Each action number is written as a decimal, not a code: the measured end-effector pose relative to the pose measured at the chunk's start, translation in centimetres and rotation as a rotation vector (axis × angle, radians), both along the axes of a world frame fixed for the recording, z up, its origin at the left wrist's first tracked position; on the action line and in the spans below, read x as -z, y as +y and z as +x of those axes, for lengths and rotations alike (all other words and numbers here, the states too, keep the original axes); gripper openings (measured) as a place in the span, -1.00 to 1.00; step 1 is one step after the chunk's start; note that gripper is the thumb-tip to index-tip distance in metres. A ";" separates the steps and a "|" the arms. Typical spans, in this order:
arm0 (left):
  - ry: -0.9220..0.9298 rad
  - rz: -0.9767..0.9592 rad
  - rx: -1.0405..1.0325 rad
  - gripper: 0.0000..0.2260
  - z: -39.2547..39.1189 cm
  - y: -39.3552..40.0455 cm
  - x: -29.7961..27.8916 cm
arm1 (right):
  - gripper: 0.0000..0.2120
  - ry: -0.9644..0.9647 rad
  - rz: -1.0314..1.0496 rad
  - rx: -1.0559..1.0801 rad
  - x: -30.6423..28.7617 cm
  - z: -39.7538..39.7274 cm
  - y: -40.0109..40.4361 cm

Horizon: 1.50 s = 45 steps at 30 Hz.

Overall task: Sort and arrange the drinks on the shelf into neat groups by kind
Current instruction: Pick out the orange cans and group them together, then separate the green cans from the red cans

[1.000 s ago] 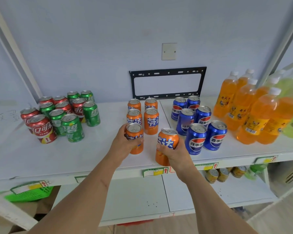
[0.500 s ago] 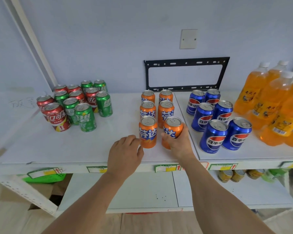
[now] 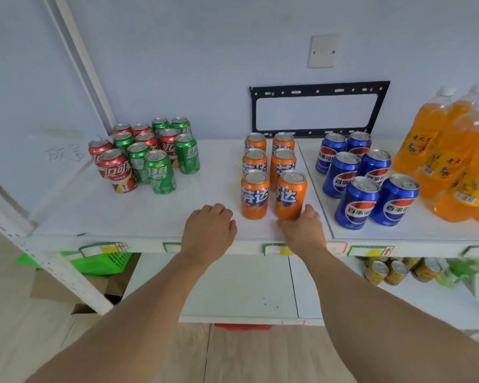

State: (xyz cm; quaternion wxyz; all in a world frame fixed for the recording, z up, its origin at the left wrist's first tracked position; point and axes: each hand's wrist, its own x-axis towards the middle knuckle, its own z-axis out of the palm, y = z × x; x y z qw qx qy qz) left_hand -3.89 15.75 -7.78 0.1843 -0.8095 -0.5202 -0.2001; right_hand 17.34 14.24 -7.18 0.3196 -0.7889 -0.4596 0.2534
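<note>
On the white shelf point(image 3: 155, 217), six orange cans point(image 3: 271, 172) are stood in two cols of three, approx. at centre. Just right of them, six blue cans point(image 3: 365, 175) are set in a like two-col block; further right, orange bottles point(image 3: 454, 161) are grouped at the frame edge. At far left, red cans point(image 3: 114, 167) and green cans point(image 3: 161, 172) are bunched together, mixed, not sorted by kind.

Left hand point(image 3: 209, 233) is held over the shelf's near edge, just left of the near-left orange can point(image 3: 254, 195), knuckles up, fingers loosely curled; nothing is gripped. Right hand point(image 3: 304, 230) is placed at the base of the near-right orange can point(image 3: 290, 196); fingertips are touching or nearly touching the can, but a grip can't be made out since the fingers are mostly hidden behind the back of the hand.

Behind the cans, a black bracket point(image 3: 320, 89) and a white wall plate point(image 3: 323, 51) are fixed to the wall. On the lower shelf at right, yellow cans point(image 3: 385, 270) are seen; a green basket point(image 3: 100, 261) is seen lower left.
</note>
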 end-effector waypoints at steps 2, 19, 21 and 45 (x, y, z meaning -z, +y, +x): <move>0.053 -0.003 0.026 -0.88 -1.0 -0.1 -0.8 | -0.50 -0.277 -0.096 -0.062 -0.3 -1.6 -2.1; 0.234 0.069 0.070 -0.83 -15.7 -0.8 -6.1 | -0.72 -0.967 0.167 -0.557 -7.2 -18.3 -2.2; 0.208 0.082 0.076 -0.85 -16.3 -0.1 -6.5 | -0.72 -0.976 0.189 -0.554 -7.9 -19.1 -1.2; -1.085 -0.500 -0.077 -0.40 -15.8 15.1 -4.1 | -0.20 0.124 0.193 -0.259 -4.5 -21.8 23.4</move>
